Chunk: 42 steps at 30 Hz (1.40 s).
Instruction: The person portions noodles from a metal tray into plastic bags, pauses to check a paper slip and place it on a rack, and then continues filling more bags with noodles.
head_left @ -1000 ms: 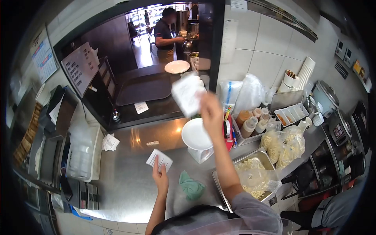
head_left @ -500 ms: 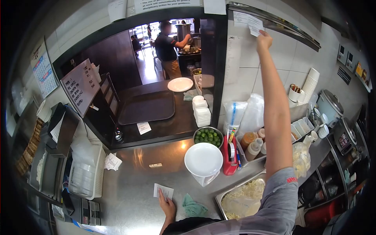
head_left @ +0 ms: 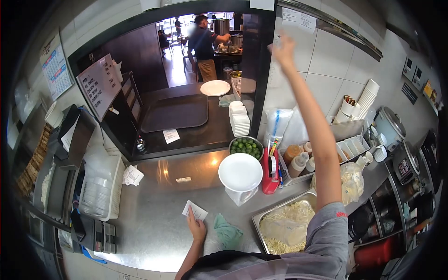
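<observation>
My left hand [head_left: 197, 228] holds a white order slip [head_left: 199, 213] low over the steel counter [head_left: 154, 233], fingers pressed on the paper. High up, my right hand [head_left: 284, 52] is raised in front of the wall beside the hatch frame. Motion blurs it, but its fingers look apart and I see nothing in them. Printed order slips [head_left: 304, 21] hang from the metal rail [head_left: 345, 36] just above and to the right of that hand. A green cloth [head_left: 227, 232] lies on the counter to the right of my left hand.
A white-topped scale [head_left: 240, 171], a bowl of green citrus [head_left: 246, 146] and a red tape dispenser [head_left: 269, 170] stand mid-counter. A noodle tray [head_left: 259, 237] sits right. Beyond the hatch are a dark tray [head_left: 175, 114] and a person [head_left: 203, 49].
My right hand has let go of the slip, now hanging at the rail, and moved left. My left hand has shifted slightly upward in view with its slip.
</observation>
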Available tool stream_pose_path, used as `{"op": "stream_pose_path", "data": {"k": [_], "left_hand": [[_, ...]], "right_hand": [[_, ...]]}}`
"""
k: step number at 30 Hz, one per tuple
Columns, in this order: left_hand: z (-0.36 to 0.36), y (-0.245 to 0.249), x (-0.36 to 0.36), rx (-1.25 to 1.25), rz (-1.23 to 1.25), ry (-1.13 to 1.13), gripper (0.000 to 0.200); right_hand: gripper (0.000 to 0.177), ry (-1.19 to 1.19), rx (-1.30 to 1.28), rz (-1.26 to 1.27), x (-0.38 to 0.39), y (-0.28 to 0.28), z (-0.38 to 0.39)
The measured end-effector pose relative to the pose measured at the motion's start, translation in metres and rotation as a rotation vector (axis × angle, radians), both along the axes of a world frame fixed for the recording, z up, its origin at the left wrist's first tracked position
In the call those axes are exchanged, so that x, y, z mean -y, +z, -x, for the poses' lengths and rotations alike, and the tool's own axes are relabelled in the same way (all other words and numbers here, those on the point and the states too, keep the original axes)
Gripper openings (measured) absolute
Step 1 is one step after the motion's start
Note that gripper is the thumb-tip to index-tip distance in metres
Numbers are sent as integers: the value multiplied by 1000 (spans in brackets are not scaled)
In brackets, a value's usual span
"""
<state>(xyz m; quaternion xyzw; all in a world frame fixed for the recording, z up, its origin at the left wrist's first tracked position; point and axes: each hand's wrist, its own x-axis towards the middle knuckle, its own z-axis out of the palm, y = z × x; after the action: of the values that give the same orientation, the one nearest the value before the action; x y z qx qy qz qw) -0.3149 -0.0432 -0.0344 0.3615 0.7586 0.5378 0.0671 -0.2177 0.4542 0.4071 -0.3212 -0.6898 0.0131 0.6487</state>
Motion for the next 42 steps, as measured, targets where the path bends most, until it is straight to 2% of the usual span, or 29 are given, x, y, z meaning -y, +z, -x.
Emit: {"op": "stream_pose_path", "data": {"k": [1,2,3,4,5,6,7,8,10,12,15,18,19,22,24,27,30,31,32,34,36,38,40,42], "left_hand": [[0,2,0,3,-42,4,75],[1,7,-2,5,-88,15,75],[1,8,2,7,-134,36,76],[3,-4,7,19,-121,-2,75],[8,-21,10,33,-109,-21,75],[12,-31,22,45,-100,-24,74],[11,-29,40,92,-119,-62,74],[6,-16,53,134,-140,-88,74],[3,12,81,207,-191,-126,74],[8,32,124,151,-197,-66,74],[18,86,213,200,-186,56,72],[35,95,311,356,-132,217,58],[39,97,346,310,-146,293,55],[41,96,449,215,-207,519,49],[37,96,512,208,-248,690,49],[36,126,597,185,-198,939,39],[57,154,682,26,-155,1130,31],[67,167,709,-30,-123,1183,32],[79,180,735,-82,-91,1230,33],[112,209,784,-454,-55,1287,37],[154,233,846,-779,112,1386,47],[186,284,881,-692,-20,1460,57],[230,312,946,-706,-215,1425,61],[270,351,1006,-887,-240,1510,61]], "right_hand": [[65,305,137,-95,29,-21,17],[55,401,208,-273,76,-43,34],[47,711,281,4,129,-63,45],[39,926,523,302,179,-73,49],[40,1261,781,88,218,-79,54],[41,1305,1224,-24,263,-71,53],[44,1465,1579,-41,317,-52,52],[48,1700,1527,-363,325,-97,63],[53,1714,1825,-32,385,-95,57],[59,1793,1636,-302,439,-82,68],[58,1813,1619,-418,509,-74,95],[55,1995,1567,-559,591,-91,127],[56,2129,1505,-579,621,-103,141],[54,2494,1517,-277,727,-172,183],[56,2305,1678,-243,797,-222,199],[57,1987,1891,-542,883,-270,212],[60,2329,2012,-400,935,-275,234],[55,2456,1897,-403,948,-291,243],[55,2427,1915,-402,958,-300,255],[56,2355,1954,-381,977,-304,280],[59,2194,1972,-432,990,-319,310],[60,2090,2010,-405,1010,-323,344],[61,2036,2068,-305,1029,-315,381],[61,1975,2029,-282,1044,-332,425]]}}
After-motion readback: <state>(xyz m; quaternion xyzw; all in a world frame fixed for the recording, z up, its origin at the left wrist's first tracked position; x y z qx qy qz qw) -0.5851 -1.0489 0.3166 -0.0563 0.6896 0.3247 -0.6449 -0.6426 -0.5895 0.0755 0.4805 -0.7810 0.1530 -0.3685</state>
